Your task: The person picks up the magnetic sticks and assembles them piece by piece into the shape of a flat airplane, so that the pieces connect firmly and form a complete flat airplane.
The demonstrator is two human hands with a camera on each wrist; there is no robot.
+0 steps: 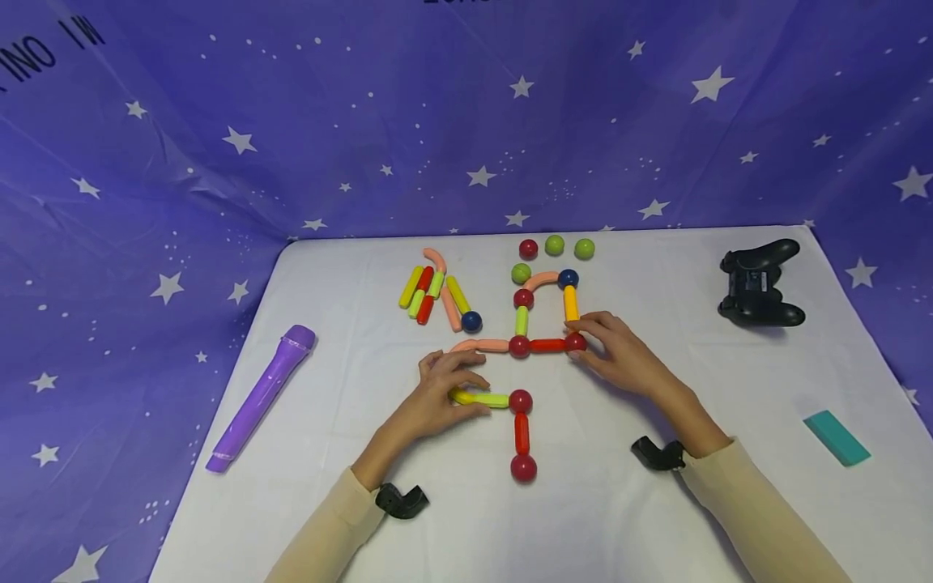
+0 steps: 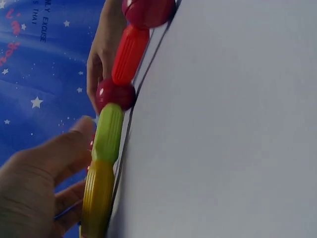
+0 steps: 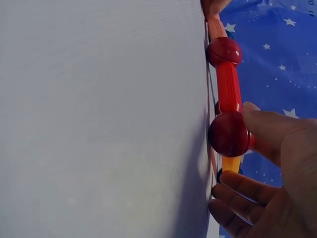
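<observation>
In the head view my left hand (image 1: 440, 397) spreads over a yellow curved rod (image 2: 99, 193) joined to a green rod (image 1: 494, 400). Its upper fingers reach a pink curved rod (image 1: 484, 345); the thumb lies below the green rod. That green rod meets a red ball (image 1: 521, 401), from which a red rod (image 1: 521, 435) runs down to another red ball (image 1: 523, 468). My right hand (image 1: 619, 352) pinches the corner ball (image 3: 229, 134), dark red, between thumb and index finger. A red rod (image 1: 547, 345) and an orange-yellow rod (image 1: 571, 303) attach to this ball.
Behind lie several loose rods (image 1: 426, 283), a blue ball (image 1: 471, 321) and loose green balls (image 1: 555, 244). A purple tube (image 1: 262, 397) lies left. On the right are a black game controller (image 1: 758, 283) and a teal block (image 1: 837, 438). Purple star-patterned cloth (image 1: 466, 121) hangs behind the table.
</observation>
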